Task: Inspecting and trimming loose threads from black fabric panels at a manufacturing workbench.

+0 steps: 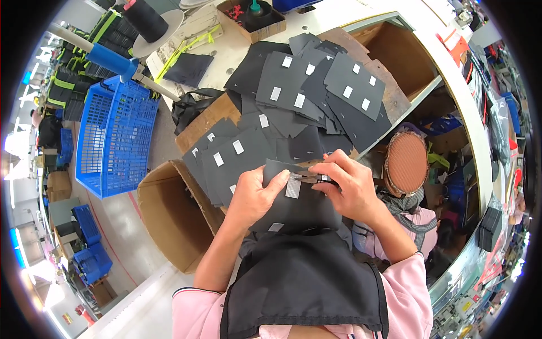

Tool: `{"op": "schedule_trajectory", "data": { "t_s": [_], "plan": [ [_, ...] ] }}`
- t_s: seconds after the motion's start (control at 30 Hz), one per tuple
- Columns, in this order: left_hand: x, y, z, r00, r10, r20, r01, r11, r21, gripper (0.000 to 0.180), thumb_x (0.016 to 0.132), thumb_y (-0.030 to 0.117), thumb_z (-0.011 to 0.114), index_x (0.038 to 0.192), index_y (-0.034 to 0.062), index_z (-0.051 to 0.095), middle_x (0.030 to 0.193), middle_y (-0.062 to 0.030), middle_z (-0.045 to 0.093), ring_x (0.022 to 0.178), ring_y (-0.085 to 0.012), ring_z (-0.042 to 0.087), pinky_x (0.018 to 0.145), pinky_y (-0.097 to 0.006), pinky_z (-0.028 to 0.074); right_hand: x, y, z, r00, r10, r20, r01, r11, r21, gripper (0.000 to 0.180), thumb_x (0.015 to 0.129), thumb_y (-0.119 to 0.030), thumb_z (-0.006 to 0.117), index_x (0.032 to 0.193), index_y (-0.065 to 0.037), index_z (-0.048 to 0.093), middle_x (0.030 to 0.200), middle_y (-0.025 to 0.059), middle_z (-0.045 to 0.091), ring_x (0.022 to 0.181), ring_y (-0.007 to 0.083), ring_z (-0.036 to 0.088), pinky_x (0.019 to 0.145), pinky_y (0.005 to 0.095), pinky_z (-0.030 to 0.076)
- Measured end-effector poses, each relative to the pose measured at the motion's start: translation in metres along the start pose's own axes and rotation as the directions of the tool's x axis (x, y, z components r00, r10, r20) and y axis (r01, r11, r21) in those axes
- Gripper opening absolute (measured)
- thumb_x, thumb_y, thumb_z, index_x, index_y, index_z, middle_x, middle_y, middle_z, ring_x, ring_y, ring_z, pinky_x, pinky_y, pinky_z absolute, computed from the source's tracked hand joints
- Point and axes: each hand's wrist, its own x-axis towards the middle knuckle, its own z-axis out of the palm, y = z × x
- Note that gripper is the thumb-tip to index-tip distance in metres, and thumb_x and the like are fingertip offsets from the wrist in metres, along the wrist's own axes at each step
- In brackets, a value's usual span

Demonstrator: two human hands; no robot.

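In my left hand (254, 195) is a dark grey fabric panel (307, 209) with white rectangular patches, pinched between thumb and fingers near its top edge. It hangs over my lap, in front of my black apron. My right hand (353, 183) grips a small pair of thread snips (307, 178), blades pointing left. Their tips meet the panel's upper part close to my left thumb; whether a thread lies between them is too small to tell. Just beyond my hands, similar patched panels (243, 150) overlap on a brown board. A larger stack of panels (282, 82) spreads farther back.
An open cardboard box (164, 226) stands left of my lap, with a blue plastic crate (118, 135) beyond it. A black thread spool (145, 24) is at the upper left. On the right are a round padded stool (406, 163) and a pink-and-grey bag (420, 226).
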Motion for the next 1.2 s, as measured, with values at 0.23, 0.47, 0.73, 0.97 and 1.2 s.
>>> {"op": "schedule_trajectory", "data": {
  "t_s": [0.23, 0.47, 0.73, 0.97, 1.2],
  "plan": [
    [-0.003, 0.009, 0.004, 1.0, -0.004, 0.022, 0.004, 1.0, 0.017, 0.026, 0.09, 0.021, 0.054, 0.096, -0.0038, 0.061, 0.078, -0.003, 0.062, 0.071, -0.0087, 0.052, 0.066, -0.026, 0.044, 0.014, 0.005, -0.016, 0.985, -0.135, 0.105, 0.137, 0.991, -0.006, 0.031, 0.06, -0.009, 0.074, 0.09, -0.008, 0.064, 0.076, 0.0036, 0.055, 0.065, 0.0239, 0.059, 0.084, 0.0389, 0.051],
    [-0.001, 0.001, 0.003, 0.998, -0.002, 0.063, 0.0, 1.0, 0.021, 0.026, 0.09, 0.021, 0.053, 0.095, -0.0029, 0.061, 0.078, -0.0041, 0.064, 0.071, -0.0091, 0.054, 0.066, -0.026, 0.044, 0.015, 0.006, -0.022, 0.966, -0.212, 0.151, 0.221, 0.974, -0.046, 0.03, 0.06, -0.01, 0.074, 0.088, -0.008, 0.064, 0.073, 0.0016, 0.055, 0.06, 0.0208, 0.057, 0.083, 0.0381, 0.051],
    [-0.002, 0.006, 0.003, 0.999, 0.009, 0.045, -0.007, 1.0, -0.03, 0.027, 0.089, 0.022, 0.055, 0.092, -0.0046, 0.06, 0.077, -0.0046, 0.063, 0.071, -0.0089, 0.053, 0.066, -0.025, 0.044, 0.0, -0.001, -0.012, 0.99, -0.138, -0.035, 0.137, 0.99, -0.028, 0.03, 0.059, -0.007, 0.074, 0.087, -0.006, 0.064, 0.077, 0.0043, 0.058, 0.063, 0.0227, 0.057, 0.07, 0.0349, 0.052],
    [-0.001, 0.004, 0.005, 0.999, 0.01, 0.036, -0.011, 1.0, 0.025, 0.028, 0.089, 0.022, 0.055, 0.091, -0.0058, 0.059, 0.076, -0.0049, 0.062, 0.07, -0.0091, 0.053, 0.065, -0.025, 0.044, -0.011, 0.001, -0.011, 0.988, -0.071, -0.136, 0.073, 0.997, 0.009, 0.03, 0.061, -0.006, 0.074, 0.089, -0.007, 0.063, 0.073, 0.0032, 0.052, 0.061, 0.0225, 0.056, 0.068, 0.0341, 0.05],
    [0.002, 0.003, -0.003, 0.987, 0.14, 0.073, -0.144, 0.988, 0.055, 0.02, 0.088, 0.014, 0.054, 0.101, -0.0002, 0.06, 0.082, -0.0061, 0.063, 0.075, -0.0106, 0.053, 0.07, -0.028, 0.045, -0.002, 0.018, -0.014, 0.924, 0.359, 0.132, -0.377, 0.802, 0.463, 0.034, 0.064, 0.002, 0.069, 0.097, -0.004, 0.061, 0.079, 0.003, 0.048, 0.063, 0.0116, 0.046, 0.055, 0.0242, 0.039]
  ]
}}
